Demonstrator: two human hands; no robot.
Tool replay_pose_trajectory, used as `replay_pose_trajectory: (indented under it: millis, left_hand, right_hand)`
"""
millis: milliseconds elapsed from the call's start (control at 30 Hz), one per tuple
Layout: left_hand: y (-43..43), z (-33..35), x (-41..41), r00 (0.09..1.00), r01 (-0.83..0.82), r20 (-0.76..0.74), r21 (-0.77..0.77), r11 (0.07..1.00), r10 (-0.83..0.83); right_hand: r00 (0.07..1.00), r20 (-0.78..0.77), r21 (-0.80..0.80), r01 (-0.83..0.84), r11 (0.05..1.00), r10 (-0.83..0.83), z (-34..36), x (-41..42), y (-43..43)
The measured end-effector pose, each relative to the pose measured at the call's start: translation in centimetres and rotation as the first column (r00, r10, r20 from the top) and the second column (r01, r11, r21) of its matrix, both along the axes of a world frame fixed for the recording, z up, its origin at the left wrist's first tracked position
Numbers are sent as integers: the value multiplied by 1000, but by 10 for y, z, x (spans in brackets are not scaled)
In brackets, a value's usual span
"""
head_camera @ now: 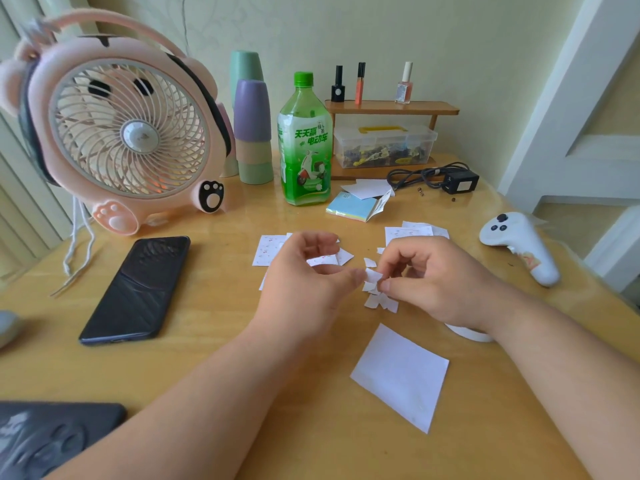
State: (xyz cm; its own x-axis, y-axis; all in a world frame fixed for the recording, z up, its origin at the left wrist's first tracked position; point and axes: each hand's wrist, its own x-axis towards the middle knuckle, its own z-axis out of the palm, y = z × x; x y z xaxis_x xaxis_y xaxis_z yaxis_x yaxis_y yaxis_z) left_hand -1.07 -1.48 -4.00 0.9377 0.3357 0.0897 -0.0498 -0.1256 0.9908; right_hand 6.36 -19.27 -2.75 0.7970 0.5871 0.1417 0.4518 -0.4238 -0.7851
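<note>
Grip-wise, pinching one tiny paper scrap (373,277) between left hand (304,271) and right hand (436,275), could rip crooked or drop among torn bits (381,302) just below if tugged unevenly.

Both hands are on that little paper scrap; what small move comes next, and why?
Probably tear it: the left hand and right hand both pinch the scrap by their fingertips, and torn bits already lie on the table just below it.

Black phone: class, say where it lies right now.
Head view: the black phone lies flat on the table's left side, in front of the pink fan, left of the left hand pinching a paper scrap.
</note>
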Motion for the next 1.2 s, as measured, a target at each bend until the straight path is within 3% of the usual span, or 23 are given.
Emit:
replay_pose_trajectory:
  millis: [167, 300, 533, 733, 867, 1000, 1200]
  left_hand:
    - [0, 0, 4, 1000, 15, 4, 49, 999, -15]
    - [1, 1, 7, 1000, -12, 8, 79, 997, 11]
    - [-4, -7, 8, 991, 114, -121, 478, 871, -63]
    - [-10, -8, 15, 996, 74, -83, 654, 753, -26]
    - [-10, -11, 16, 998, 65, -53, 658, 750, -40]
    - [-4, -10, 15, 1000, 29, -22, 615, 788, -19]
    - [0, 1, -2, 999, -32, 43, 567, 823, 8]
  right_hand:
    - [1000, 4, -15, 11, 1000, -11, 2, -3, 1]
    - [987, 29, 5, 155, 988, -155, 3, -2, -1]
    - [979, 37, -98, 205, 974, -202, 8, -1, -6]
    - [983, 33, -152, 185, 971, -182, 9, -2, -5]
    - [984, 70, -254, 179, 951, -167, 13, -9, -6]
    - [995, 76, -499, 100, 861, -72, 22, -32, -6]
    - [994, 110, -674, 55, 736, 26, 31, -61, 3]
